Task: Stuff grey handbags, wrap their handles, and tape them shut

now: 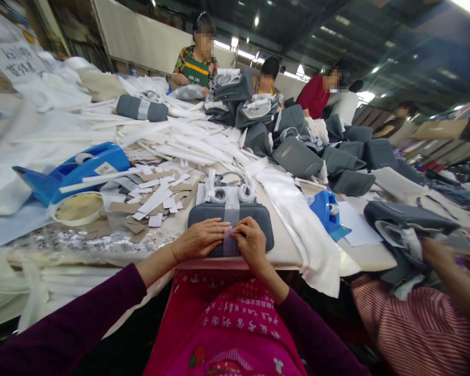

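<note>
A dark grey bag (256, 218) lies at the table's front edge before me. A translucent wrapping strip (231, 201) runs over its middle. Behind the strip's upper part sit handles wrapped in clear plastic (219, 194), coiled into two rings. My left hand (206, 237) rests flat on the bag's left half, fingers stretched towards the strip. On the right half, my right hand (250, 240) has its thumb and fingertips pinched at the strip's edge. The fingertips partly cover what they pinch.
To the left are a blue tape dispenser (90, 167), a tape roll (78, 209) and cardboard scraps (156, 198). White foam strips (196, 143) spread behind. A smaller blue dispenser (325, 211) and piled grey bags (301, 156) lie right. A co-worker's hand (438, 256) handles another bag.
</note>
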`<state>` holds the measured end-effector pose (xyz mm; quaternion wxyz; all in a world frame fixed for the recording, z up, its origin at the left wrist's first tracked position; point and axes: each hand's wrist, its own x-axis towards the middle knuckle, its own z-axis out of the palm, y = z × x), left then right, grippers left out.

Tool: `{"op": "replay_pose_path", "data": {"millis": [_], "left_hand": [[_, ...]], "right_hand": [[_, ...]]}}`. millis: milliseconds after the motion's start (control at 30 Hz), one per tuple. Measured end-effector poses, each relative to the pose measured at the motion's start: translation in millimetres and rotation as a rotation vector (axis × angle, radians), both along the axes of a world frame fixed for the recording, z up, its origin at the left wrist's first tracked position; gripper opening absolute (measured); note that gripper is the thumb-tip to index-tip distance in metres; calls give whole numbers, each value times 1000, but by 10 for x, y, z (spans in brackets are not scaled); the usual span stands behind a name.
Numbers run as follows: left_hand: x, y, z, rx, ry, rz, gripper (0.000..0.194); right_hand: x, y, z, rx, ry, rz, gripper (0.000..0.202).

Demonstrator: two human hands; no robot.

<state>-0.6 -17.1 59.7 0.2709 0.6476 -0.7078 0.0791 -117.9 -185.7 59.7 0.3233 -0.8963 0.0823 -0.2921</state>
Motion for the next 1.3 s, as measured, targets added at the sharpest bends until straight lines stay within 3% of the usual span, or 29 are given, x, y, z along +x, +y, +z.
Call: {"op": "replay_pose_path", "data": {"millis": [233, 467, 767, 900, 1000, 1100, 1167, 1233, 1300], "left_hand": [[-16, 24, 0, 6, 39, 0, 32], [-22, 4, 15, 70, -53, -16, 47], [-74, 14, 42, -11, -228, 98, 41], [-88, -7, 46, 18, -300, 35, 43], [-91, -19, 53, 43, -292, 17, 43], [-97, -24, 86, 51, -262, 22, 44], [-91, -20, 106, 47, -240, 23, 47], [-55, -8, 89, 41, -232, 29, 51], [17, 1, 17, 21, -260, 14, 56]], "right_hand": [[17, 59, 81, -163, 148, -150, 16], [33, 66, 209, -256, 304, -215, 11], [55, 37, 322, -271, 449, -212, 8], [111, 29, 389, -272, 494, -188, 2], [89, -47, 423, -215, 414, -175, 10], [-114, -381, 445, -27, 146, -103, 18], [-348, -815, 492, 81, -48, -99, 21], [-615, -1377, 597, 108, -161, -262, 22], [-864, -1967, 745, 130, -131, -533, 24]]}}
